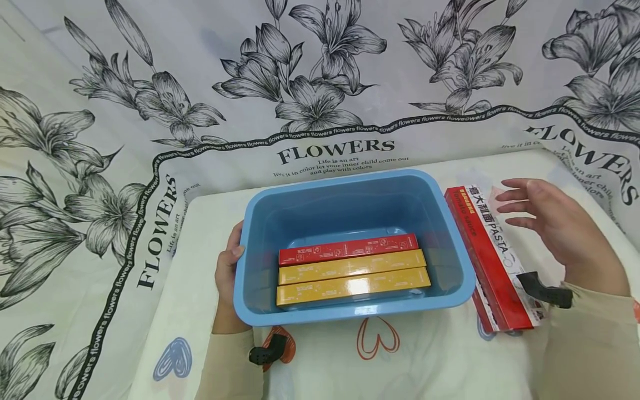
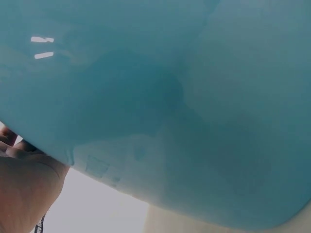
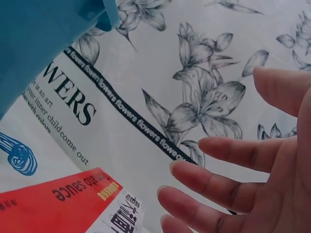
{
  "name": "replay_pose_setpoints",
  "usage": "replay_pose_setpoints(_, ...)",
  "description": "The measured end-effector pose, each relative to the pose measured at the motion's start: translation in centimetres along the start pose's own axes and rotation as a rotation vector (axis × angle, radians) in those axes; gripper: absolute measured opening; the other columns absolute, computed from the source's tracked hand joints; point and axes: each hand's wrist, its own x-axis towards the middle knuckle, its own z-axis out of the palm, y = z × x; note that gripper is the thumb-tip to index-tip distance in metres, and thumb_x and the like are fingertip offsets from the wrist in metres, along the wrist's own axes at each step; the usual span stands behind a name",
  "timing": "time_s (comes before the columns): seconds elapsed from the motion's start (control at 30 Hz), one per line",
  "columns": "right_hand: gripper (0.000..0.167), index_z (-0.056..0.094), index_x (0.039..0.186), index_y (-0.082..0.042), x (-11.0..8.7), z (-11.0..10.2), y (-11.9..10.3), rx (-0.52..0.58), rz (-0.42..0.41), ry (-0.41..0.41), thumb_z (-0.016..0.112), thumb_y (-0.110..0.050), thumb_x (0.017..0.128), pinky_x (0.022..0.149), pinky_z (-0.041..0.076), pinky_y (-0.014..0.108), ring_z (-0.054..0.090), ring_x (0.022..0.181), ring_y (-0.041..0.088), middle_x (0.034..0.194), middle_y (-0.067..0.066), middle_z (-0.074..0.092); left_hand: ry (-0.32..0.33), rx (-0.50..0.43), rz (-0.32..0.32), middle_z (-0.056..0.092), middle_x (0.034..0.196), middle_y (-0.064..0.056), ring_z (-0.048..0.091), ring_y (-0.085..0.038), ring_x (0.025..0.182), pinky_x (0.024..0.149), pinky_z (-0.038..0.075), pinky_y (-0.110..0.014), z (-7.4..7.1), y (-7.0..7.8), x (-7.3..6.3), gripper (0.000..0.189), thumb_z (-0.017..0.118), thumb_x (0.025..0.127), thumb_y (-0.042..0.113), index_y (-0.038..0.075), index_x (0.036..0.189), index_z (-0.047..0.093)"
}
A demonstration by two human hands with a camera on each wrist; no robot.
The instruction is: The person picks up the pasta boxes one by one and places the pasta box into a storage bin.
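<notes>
A blue plastic bin (image 1: pixel 352 316) stands in the middle of the head view. Inside it, a red box (image 1: pixel 350 249) lies alongside two yellow boxes (image 1: pixel 352 286). My left hand (image 1: pixel 229 272) grips the bin's left rim, its thumb over the edge; the bin's wall fills most of the left wrist view. To the right of the bin lie red and white pasta boxes (image 1: pixel 487 250), one partly over another. Just right of them, my right hand (image 1: pixel 555 222) is held with fingers spread and nothing in it; the right wrist view shows its fingers (image 3: pixel 218 187) apart from the box.
The table is covered by a pale cloth (image 1: pixel 320 366) with heart prints. Behind and to the left hangs a white curtain (image 1: pixel 190 33) with black flower drawings. Straps with black wrist mounts (image 1: pixel 270 351) sit on both sleeves.
</notes>
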Motion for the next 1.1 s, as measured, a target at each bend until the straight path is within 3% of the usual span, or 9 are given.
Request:
replay_pose_setpoints(0.1,0.044,0.052,0.158,-0.019,0.1,-0.1,0.3,-0.047,0.024,-0.005,0.038,-0.033,0.119,0.085,0.056,0.019,0.065,0.115,0.012,0.135,-0.005,0.064,-0.010,0.003,0.002,0.050,0.152,-0.018,0.048,-0.034,0.137,0.113,0.046,-0.048,0.0,0.0,0.1,0.060,0.029,0.097,0.019,0.018,0.154,0.050)
replay_pose_setpoints(0.37,0.039,0.057,0.152,-0.020,0.3,-0.7,1.3,0.009,0.046,-0.044,0.039,-0.029,0.119,0.084,0.058,0.022,0.067,0.114,0.013,0.132,-0.006,0.067,-0.007,0.022,-0.001,0.051,0.152,-0.019,0.049,-0.035,0.137,0.112,0.048,-0.047,0.1,0.3,0.0,0.060,0.030,0.098,0.020,0.018,0.153,0.050)
replay_pose_setpoints(0.53,0.039,0.055,0.153,-0.029,0.3,-1.3,2.2,-0.016,0.126,-0.036,0.039,-0.039,0.118,0.082,0.058,0.020,0.065,0.113,0.006,0.131,-0.014,0.064,-0.015,0.030,0.004,0.049,0.153,-0.018,0.048,-0.035,0.138,0.113,0.047,-0.047,0.1,0.3,0.0,0.059,0.029,0.098,0.021,0.017,0.154,0.049)
replay_pose_setpoints(0.8,0.043,0.052,0.155,-0.028,0.2,-1.7,2.9,-0.012,0.218,-0.056,0.041,-0.046,0.117,0.083,0.059,0.023,0.066,0.110,0.005,0.130,-0.013,0.063,-0.005,0.032,0.001,0.051,0.153,-0.019,0.049,-0.036,0.137,0.112,0.048,-0.047,0.1,0.2,0.0,0.060,0.030,0.099,0.021,0.018,0.154,0.050)
replay_pose_setpoints(1.1,0.030,0.054,0.145,-0.040,0.3,-2.0,4.3,0.032,0.286,-0.079,0.048,-0.041,0.116,0.081,0.060,0.026,0.067,0.108,0.004,0.129,-0.015,0.063,0.010,0.041,-0.008,0.050,0.154,-0.019,0.049,-0.036,0.138,0.112,0.049,-0.046,0.0,0.1,0.0,0.059,0.030,0.099,0.022,0.019,0.155,0.050)
